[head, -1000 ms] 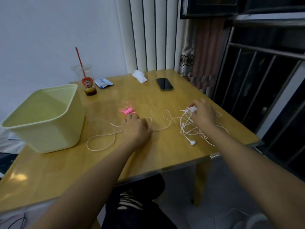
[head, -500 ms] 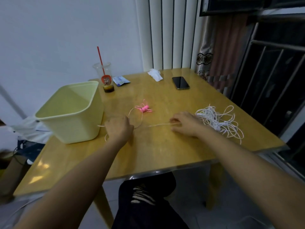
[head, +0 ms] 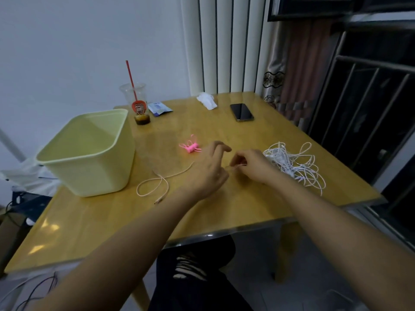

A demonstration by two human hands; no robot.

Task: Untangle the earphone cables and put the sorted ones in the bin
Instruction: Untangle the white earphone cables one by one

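My right hand (head: 251, 166) pinched the loose cable (head: 152, 184), fingers curled tight. My left hand (head: 208, 171) sat over the same cable, fingers half spread; I could not tell if it gripped. The cable's loop lay on the surface (head: 224, 203) near the bin (head: 89, 158), the white tangle (head: 296, 164) just beside my right hand.
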